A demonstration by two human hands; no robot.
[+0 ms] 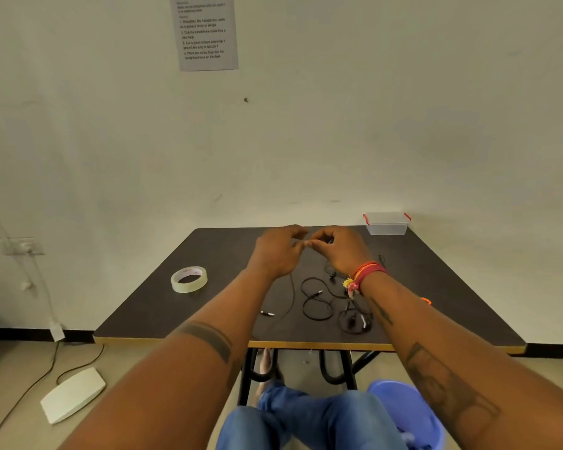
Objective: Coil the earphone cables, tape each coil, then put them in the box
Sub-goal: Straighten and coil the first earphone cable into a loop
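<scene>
Both hands are raised together over the middle of the dark table (163, 306). My left hand (275, 253) and my right hand (337, 250) meet at the fingertips and pinch a thin black earphone cable (291, 293), which hangs from them down to the tabletop and ends in a jack plug (267, 314). More black earphone cables (319, 306) lie tangled in loose loops under my right wrist. A roll of clear tape (189, 279) lies flat at the table's left. A clear plastic box (386, 224) with red clips stands at the far right corner.
A small orange object (425, 300) peeks out beside my right forearm. A blue plastic bucket (410, 414) stands on the floor by my knees. A white pedal (72, 394) with a cord lies on the floor at the left. The wall rises just behind the table.
</scene>
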